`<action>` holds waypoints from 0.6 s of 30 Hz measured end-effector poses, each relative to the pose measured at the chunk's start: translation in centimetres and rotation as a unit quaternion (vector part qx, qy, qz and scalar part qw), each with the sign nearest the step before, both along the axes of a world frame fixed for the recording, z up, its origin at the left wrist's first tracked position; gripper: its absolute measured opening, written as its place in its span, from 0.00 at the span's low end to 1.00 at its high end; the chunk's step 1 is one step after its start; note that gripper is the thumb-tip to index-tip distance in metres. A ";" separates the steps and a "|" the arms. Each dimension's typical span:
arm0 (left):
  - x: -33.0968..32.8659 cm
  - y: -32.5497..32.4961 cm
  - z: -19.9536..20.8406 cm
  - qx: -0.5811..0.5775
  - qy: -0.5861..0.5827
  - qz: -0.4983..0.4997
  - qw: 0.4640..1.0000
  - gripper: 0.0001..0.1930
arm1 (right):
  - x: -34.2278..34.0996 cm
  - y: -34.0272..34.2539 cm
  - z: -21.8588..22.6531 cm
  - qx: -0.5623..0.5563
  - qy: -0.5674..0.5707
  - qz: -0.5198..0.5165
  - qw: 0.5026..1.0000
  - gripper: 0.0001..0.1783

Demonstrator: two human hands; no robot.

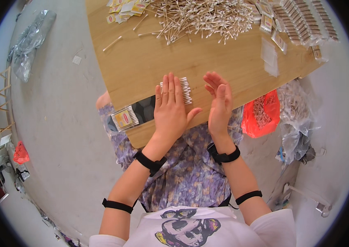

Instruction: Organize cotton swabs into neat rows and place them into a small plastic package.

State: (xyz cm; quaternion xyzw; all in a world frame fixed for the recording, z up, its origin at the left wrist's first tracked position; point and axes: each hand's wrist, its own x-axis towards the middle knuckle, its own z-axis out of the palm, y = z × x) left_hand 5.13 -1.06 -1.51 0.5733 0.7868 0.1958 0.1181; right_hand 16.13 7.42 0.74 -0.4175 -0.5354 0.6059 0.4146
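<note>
My left hand (170, 109) lies flat, fingers stretched, over a row of cotton swabs (186, 90) near the table's front edge. The white tips show past its right side; the rest of the row is hidden under the palm. My right hand (220, 105) is open just to the right, turned on its side with fingers slightly curved and nothing in it. Left of my left hand, a dark patterned strip (144, 108) runs to the table corner. On its end sits a flat bundle of cotton swabs with a yellow and white card (125, 118).
A large heap of loose cotton swabs (207, 18) covers the table's far side, beside small yellow cards (126, 7). Rows of packed swabs (300, 20) and clear plastic sleeves (269, 57) lie at the right. A red bag of swabs (261, 115) hangs off the right edge.
</note>
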 end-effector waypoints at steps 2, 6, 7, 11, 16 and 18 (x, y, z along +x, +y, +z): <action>-0.7 -0.4 -0.2 0.083 -0.147 0.047 0.985 0.48 | -0.4 0.3 -0.2 -0.002 0.013 0.006 1.000 0.31; -1.0 0.0 0.4 0.347 -0.565 0.214 0.717 0.38 | -2.0 1.0 -1.3 -0.021 0.082 0.008 0.996 0.31; -0.8 0.3 0.4 0.346 -0.566 0.215 0.717 0.38 | -2.5 0.7 -1.5 -0.022 0.081 0.008 0.996 0.31; -0.1 1.2 0.5 0.362 -0.603 0.207 0.680 0.38 | -4.3 -0.5 -1.9 -0.055 0.109 0.041 0.992 0.36; -1.9 1.2 -0.4 0.384 -0.608 0.222 0.658 0.37 | -3.7 1.4 -2.1 -0.058 0.108 0.020 0.992 0.37; -2.6 1.7 -0.2 0.381 -0.614 0.227 0.653 0.37 | -3.9 1.9 -2.1 -0.043 0.126 0.033 0.990 0.37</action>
